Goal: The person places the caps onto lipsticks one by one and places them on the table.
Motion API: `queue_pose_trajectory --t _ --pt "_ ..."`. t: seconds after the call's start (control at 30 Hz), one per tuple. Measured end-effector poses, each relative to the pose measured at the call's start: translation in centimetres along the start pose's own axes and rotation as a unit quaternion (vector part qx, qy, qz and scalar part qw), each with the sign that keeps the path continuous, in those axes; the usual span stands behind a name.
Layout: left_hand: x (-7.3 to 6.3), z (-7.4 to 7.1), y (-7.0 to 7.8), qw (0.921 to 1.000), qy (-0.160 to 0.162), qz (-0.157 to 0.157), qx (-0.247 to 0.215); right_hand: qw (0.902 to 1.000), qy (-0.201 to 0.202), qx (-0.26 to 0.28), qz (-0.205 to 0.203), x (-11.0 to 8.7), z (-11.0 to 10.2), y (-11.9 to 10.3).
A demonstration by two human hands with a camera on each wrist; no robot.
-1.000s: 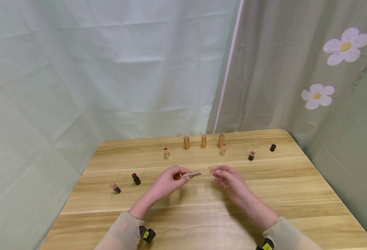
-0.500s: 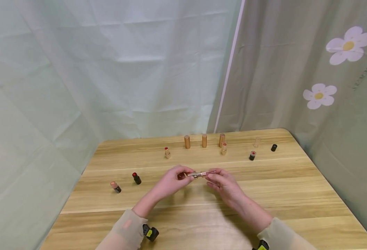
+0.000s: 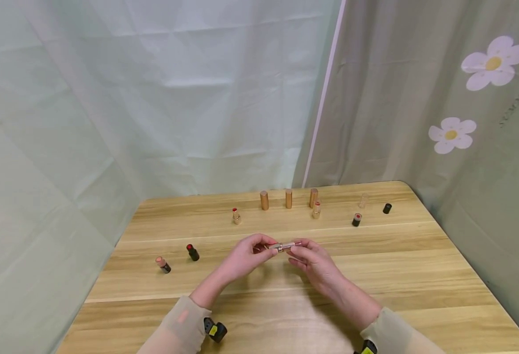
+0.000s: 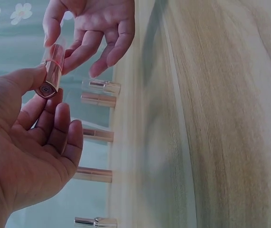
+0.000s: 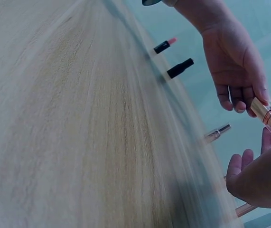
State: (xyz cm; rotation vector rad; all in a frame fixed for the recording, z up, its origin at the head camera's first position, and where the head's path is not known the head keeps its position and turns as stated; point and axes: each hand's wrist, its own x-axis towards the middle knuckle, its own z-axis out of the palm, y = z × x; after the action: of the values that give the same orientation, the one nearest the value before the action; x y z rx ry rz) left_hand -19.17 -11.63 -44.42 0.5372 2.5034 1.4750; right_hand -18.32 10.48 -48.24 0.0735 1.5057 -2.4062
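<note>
Held level above the middle of the table is a rose-gold lipstick (image 3: 281,247). My left hand (image 3: 245,259) pinches its base between thumb and fingers, and the square bottom end shows in the left wrist view. Opposite it, my right hand (image 3: 316,265) pinches a clear cap (image 4: 58,49) that is around the bullet end of the lipstick. Whether the cap sits fully down on the base, I cannot tell. In the right wrist view the lipstick's gold base (image 5: 260,109) shows between both hands, while the right fingers partly hide the capped end.
Rose-gold tubes (image 3: 288,199) stand along the back edge. Uncapped gold lipsticks (image 3: 236,217) stand before them. At left are a black lipstick (image 3: 192,253) and a pink-tipped one (image 3: 163,265). At right are a black-based lipstick (image 3: 357,220), a clear cap (image 3: 363,200) and a black cap (image 3: 387,208).
The right hand has moved left toward the left hand, bringing the clear cap from apart to over the bullet end. The left hand has shifted slightly right with the lipstick.
</note>
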Motion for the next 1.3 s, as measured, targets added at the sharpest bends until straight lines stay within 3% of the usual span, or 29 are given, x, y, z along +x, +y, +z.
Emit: queue_pose_trajectory --t 0.37,0.77,1.1,1.3 --pt "0.0 0.3 -0.2 1.0000 0.005 0.000 0.001 0.9999 -0.011 -0.007 0.006 -0.1 0.0 -0.1" --pt "0.0 0.5 -0.7 1.0000 0.002 -0.004 -0.002 0.9999 0.003 -0.013 -0.006 0.1 0.0 0.3" --pt "-0.3 0.8 -0.9 0.9994 -0.006 -0.004 -0.033 0.9988 0.013 -0.041 -0.025 0.1 0.4 -0.1" --pt "-0.4 1.3 -1.0 0.9993 0.001 -0.010 -0.036 0.9947 0.020 -0.089 -0.048 0.3 0.4 -0.2"
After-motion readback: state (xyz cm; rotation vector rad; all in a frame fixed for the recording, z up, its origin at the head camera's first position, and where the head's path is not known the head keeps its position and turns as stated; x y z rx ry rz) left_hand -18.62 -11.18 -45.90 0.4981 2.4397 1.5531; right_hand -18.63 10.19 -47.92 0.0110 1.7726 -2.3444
